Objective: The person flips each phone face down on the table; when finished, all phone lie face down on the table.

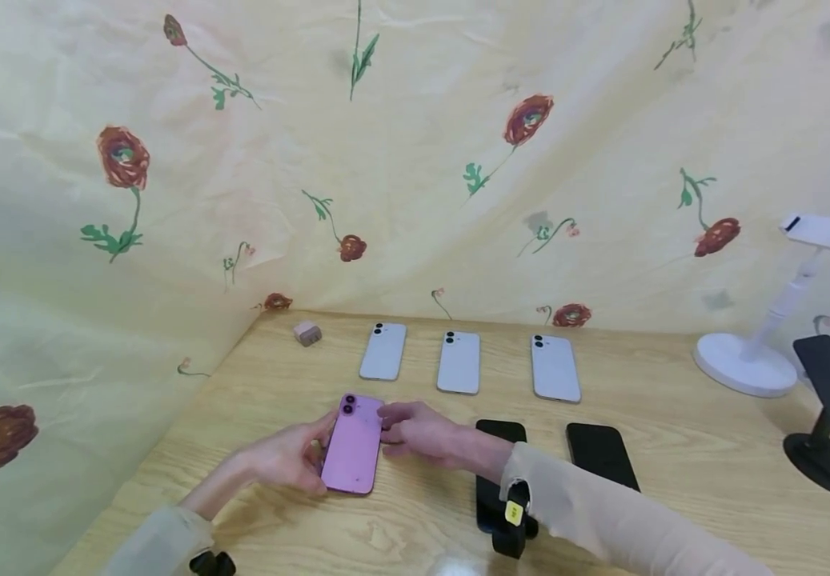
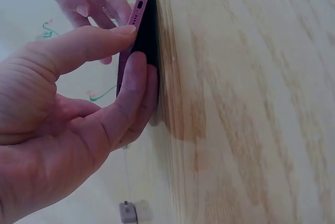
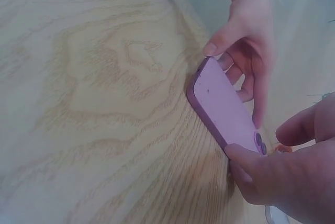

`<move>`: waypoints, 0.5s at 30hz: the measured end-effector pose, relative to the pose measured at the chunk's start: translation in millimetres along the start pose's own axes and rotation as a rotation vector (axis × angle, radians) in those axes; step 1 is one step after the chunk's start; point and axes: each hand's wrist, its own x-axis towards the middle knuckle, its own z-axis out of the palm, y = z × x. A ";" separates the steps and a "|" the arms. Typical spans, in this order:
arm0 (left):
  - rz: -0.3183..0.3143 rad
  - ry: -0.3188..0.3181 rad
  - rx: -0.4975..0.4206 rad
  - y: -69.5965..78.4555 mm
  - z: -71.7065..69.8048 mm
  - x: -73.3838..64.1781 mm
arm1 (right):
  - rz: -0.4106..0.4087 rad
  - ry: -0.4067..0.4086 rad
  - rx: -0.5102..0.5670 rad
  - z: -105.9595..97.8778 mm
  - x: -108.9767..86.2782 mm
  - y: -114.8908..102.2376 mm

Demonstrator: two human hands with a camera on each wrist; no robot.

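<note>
The left hand [image 1: 285, 462] pinches the pink phone [image 1: 354, 448] by one long edge near its lower end, its thumb on the rim and fingers curled beneath the dark screen side, narrow about the phone. The right hand [image 1: 425, 432] meets the opposite edge near the lenses [image 1: 348, 404]; at least one of its fingertips touches the rim, while another digit stands apart just beside the lens end, leaving a gap. Whether those right fingers grip the phone or only touch it, I cannot tell. So the pink phone lies between the two sets of fingers, back upward, tilted close over the table [image 1: 429, 496]. Beyond the fingers, away from the person, three white phones [image 1: 459, 364] lie in a loose row with their backs up: one straight past the pink phone, one past the right fingers, one farther right. A small charger [image 1: 307, 334] sits beyond the left fingers, near the table's far left corner. To the right of the right fingers lie two black phones [image 1: 603, 456], the nearer one partly hidden under the right wrist, the other partly behind the sleeve [image 1: 602, 512]. Well apart to the right of the right fingers stand a white stand [image 1: 744, 365] and, nearer the person, a black stand [image 1: 828, 464]. A flowered cloth [image 1: 415, 160] hangs behind everything.
</note>
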 end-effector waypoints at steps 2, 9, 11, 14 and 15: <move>0.001 0.006 0.038 0.8 -0.6 1.0 | 0.004 0.004 0.019 0.1 -0.7 -0.2; -0.025 0.012 0.100 1.6 1.6 3.5 | 0.005 -0.004 0.059 0.6 -3.3 2.7; -0.019 0.016 0.106 0.8 1.6 3.8 | 0.001 -0.017 0.066 1.6 -2.4 3.1; -0.011 0.032 0.119 0.1 1.2 3.8 | 0.000 -0.024 0.069 3.9 -0.5 3.0; -0.008 0.036 0.121 -0.2 0.8 4.3 | -0.002 -0.025 0.071 4.2 0.3 3.0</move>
